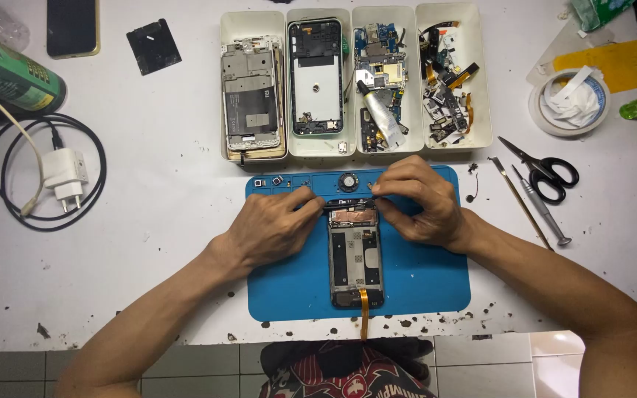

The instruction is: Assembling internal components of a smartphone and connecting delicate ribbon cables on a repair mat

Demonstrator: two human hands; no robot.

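Head view: the opened phone [355, 254] lies lengthwise at the centre of the blue mat [422, 280]. The left hand [270, 228] and right hand [418, 203] pinch its top edge, fingers closed on it. Parts trays [355, 81] adjoin the mat's far edge.

White table [171, 147]: blue mat [422, 280], parts trays [245, 22], scissors [547, 171], charger [64, 173].
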